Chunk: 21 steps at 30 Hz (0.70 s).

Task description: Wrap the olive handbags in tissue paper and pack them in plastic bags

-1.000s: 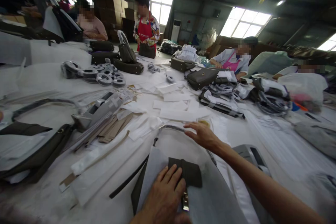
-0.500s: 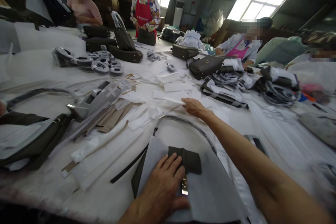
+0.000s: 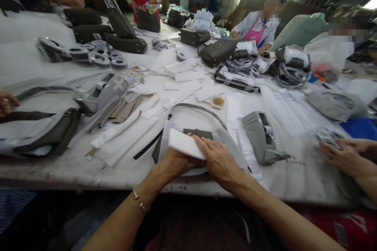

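Observation:
A dark olive bag (image 3: 198, 133), wrapped in white tissue, lies on the table's near edge with its dark handle (image 3: 196, 108) arcing away from me. A white folded sheet (image 3: 186, 146) lies on top of it. My left hand (image 3: 174, 162) grips the sheet's near side from below, fingers curled around it. My right hand (image 3: 218, 158) lies over the sheet's right end, fingers stretched flat on it and on the bag.
A grey tape dispenser (image 3: 259, 136) stands right of the bag, another (image 3: 104, 93) to the left beside brown strips. White paper slips (image 3: 188, 86), tape rolls (image 3: 98, 57) and other bags (image 3: 219, 51) fill the table. Another person's hands (image 3: 341, 153) work at right; several people sit across.
My right hand came back from the paper slips with a white sheet and now presses it on the bag. My left hand shifted from the bag's flap to gripping the sheet. The camera tilted down.

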Each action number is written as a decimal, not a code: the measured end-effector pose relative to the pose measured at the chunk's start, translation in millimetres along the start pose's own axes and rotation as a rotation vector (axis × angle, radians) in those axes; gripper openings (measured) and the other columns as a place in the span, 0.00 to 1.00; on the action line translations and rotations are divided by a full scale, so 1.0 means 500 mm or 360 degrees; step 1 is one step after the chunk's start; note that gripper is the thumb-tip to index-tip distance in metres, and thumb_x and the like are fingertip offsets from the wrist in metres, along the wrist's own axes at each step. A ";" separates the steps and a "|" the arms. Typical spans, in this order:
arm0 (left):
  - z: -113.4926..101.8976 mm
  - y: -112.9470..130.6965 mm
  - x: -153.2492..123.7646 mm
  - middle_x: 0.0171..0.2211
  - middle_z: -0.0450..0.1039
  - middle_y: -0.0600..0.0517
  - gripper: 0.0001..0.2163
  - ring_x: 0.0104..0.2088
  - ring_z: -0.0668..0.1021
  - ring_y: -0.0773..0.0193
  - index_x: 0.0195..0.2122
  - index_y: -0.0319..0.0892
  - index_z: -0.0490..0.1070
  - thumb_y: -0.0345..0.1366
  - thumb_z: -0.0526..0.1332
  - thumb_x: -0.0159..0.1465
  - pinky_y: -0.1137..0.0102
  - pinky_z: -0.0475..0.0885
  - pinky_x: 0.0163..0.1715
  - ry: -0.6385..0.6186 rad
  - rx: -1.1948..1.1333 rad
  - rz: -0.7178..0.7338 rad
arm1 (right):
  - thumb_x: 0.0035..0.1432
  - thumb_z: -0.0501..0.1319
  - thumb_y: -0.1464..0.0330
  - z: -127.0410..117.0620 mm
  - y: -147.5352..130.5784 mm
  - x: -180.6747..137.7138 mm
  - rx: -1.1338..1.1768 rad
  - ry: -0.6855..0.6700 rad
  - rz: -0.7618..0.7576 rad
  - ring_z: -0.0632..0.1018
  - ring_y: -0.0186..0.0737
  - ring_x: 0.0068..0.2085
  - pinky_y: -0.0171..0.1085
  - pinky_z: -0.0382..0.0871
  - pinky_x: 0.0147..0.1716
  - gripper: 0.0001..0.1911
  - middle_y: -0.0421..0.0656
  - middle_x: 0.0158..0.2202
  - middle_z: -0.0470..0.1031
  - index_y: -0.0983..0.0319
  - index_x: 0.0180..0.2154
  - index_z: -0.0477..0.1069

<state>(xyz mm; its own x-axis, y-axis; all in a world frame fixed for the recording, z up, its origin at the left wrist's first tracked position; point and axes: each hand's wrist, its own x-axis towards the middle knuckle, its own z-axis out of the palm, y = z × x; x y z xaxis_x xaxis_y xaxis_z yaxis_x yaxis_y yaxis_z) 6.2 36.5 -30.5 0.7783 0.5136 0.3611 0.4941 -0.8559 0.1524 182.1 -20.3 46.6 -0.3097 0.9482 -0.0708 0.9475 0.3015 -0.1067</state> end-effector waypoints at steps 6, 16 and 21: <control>-0.013 -0.007 -0.001 0.59 0.70 0.44 0.26 0.60 0.71 0.48 0.62 0.42 0.64 0.45 0.62 0.65 0.53 0.61 0.64 0.0048 0.0034 -0.0052 | 0.64 0.49 0.77 -0.037 -0.001 -0.005 -0.0333 0.0040 0.0079 0.69 0.55 0.61 0.53 0.67 0.56 0.32 0.52 0.65 0.63 0.58 0.68 0.55; -0.079 -0.002 0.004 0.53 0.75 0.43 0.20 0.55 0.76 0.49 0.52 0.41 0.74 0.48 0.63 0.64 0.49 0.61 0.62 -0.0196 0.0008 -0.0315 | 0.63 0.45 0.80 0.034 0.004 -0.020 -0.0323 0.0047 -0.0006 0.71 0.54 0.60 0.59 0.63 0.59 0.27 0.57 0.61 0.69 0.70 0.63 0.62; -0.129 -0.005 -0.041 0.58 0.69 0.37 0.23 0.61 0.70 0.47 0.59 0.36 0.66 0.36 0.62 0.63 0.47 0.60 0.62 -0.0017 0.0107 -0.0525 | 0.63 0.47 0.79 0.056 0.004 -0.028 -0.0255 0.0161 -0.0061 0.70 0.59 0.60 0.64 0.60 0.58 0.29 0.57 0.61 0.68 0.66 0.64 0.59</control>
<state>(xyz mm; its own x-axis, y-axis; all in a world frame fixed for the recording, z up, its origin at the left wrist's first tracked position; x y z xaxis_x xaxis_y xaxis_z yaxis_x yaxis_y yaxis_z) -35.8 24.6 20.9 0.5759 0.7634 0.2926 0.7443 -0.6376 0.1985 186.0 -35.8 19.4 -0.3439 0.9385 0.0310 0.9382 0.3420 0.0527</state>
